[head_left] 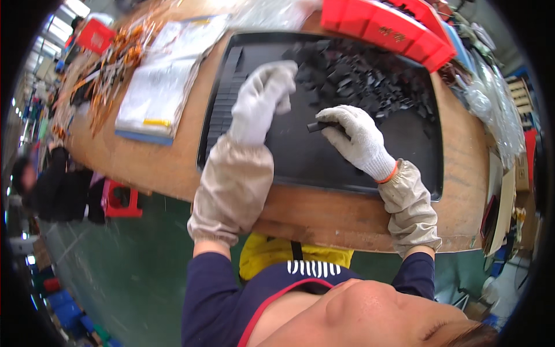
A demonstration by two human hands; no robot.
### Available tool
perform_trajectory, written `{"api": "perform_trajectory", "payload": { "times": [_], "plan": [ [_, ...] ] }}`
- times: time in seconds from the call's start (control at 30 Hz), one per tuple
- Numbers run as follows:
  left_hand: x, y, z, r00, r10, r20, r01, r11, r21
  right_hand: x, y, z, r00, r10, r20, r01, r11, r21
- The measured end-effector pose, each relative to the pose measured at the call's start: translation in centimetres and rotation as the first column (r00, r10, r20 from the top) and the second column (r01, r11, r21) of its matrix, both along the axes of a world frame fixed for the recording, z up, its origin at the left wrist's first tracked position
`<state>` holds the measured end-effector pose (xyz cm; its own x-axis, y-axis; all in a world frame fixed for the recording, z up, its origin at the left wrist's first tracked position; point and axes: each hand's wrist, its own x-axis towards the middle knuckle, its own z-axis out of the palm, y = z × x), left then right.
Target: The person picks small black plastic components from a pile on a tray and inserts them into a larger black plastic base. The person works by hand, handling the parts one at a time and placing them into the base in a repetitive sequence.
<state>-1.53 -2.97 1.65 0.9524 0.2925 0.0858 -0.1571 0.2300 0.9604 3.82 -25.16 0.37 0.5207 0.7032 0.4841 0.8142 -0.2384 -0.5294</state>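
Both my hands wear white knit gloves above a large black tray (347, 184). My right hand (354, 139) pinches a short black tube-like piece (317, 126) between thumb and fingers, its end sticking out to the left. My left hand (263, 95) is over the left part of the tray with its fingers curled in. Whatever may be between those fingers is hidden. Many small flat black pieces (370, 81) lie in a loose heap in the tray's far right half. Along the left wall, similar black pieces (224, 104) lie side by side in a column.
Red bins (381, 29) stand beyond the tray at the far right. Papers on a blue clipboard (156, 95) lie to the left, beside a pile of orange and white strips (110, 75). Clear plastic bags (491, 104) sit at right. A person (55, 185) and red stool (122, 199) are farther left.
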Motion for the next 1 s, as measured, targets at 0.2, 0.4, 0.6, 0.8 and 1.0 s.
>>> {"api": "perform_trajectory", "payload": {
  "times": [0.2,0.4,0.6,0.8,1.0],
  "plan": [
    [0.0,3.0,0.0,0.993,0.111,0.049,-0.088,0.934,-0.346,-4.2,1.7,-1.5,0.946,0.322,0.048,-0.29,0.901,-0.323],
    [0.7,4.6,-1.2,0.985,0.065,0.158,0.025,0.859,-0.511,-5.2,2.6,-2.2,0.926,0.377,0.032,-0.357,0.898,-0.259],
    [0.6,4.0,-0.9,0.992,0.031,0.122,0.032,0.875,-0.483,-5.0,2.6,-1.7,0.915,0.404,-0.021,-0.393,0.876,-0.278],
    [0.1,2.4,-0.2,0.99,-0.107,0.092,0.136,0.891,-0.433,-4.7,2.7,-2.4,0.894,0.446,-0.032,-0.44,0.865,-0.243],
    [-0.8,-0.5,0.7,0.961,-0.273,-0.039,0.24,0.898,-0.368,-3.1,1.7,-0.8,0.977,0.177,0.124,-0.182,0.983,0.037]
  ]
}}
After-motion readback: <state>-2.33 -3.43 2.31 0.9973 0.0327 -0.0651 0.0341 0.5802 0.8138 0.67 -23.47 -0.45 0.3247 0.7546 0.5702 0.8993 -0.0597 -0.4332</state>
